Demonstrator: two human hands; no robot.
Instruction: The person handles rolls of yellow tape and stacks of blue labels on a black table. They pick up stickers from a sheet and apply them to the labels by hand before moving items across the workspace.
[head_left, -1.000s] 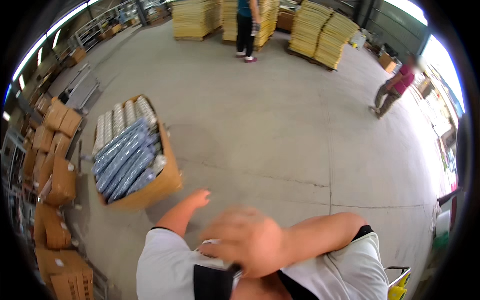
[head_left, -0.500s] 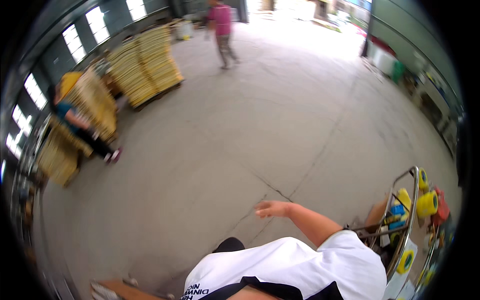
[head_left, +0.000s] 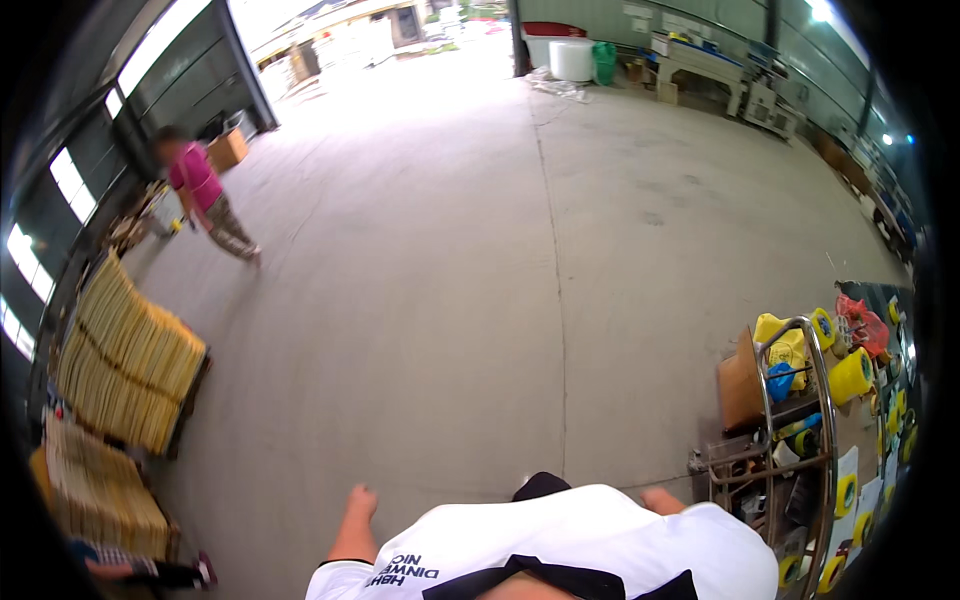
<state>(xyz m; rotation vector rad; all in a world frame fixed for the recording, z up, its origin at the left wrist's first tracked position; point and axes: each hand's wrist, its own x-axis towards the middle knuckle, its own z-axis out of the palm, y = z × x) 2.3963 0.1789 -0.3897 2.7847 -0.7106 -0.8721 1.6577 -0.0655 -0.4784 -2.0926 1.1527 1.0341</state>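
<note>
Steel-tube cart (head_left: 826, 450) with yellow tape rolls (head_left: 850, 377) stands just right of the person. The left hand (head_left: 362, 498) hangs loose and empty; the right hand (head_left: 662, 498) is mostly hidden, grip unclear. Pass clear of the cart's rail. Farther left are stacked yellow boards (head_left: 130, 365).

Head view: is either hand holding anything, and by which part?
Nothing shows as held. The left hand hangs empty over the floor; the right hand is mostly hidden.
</note>
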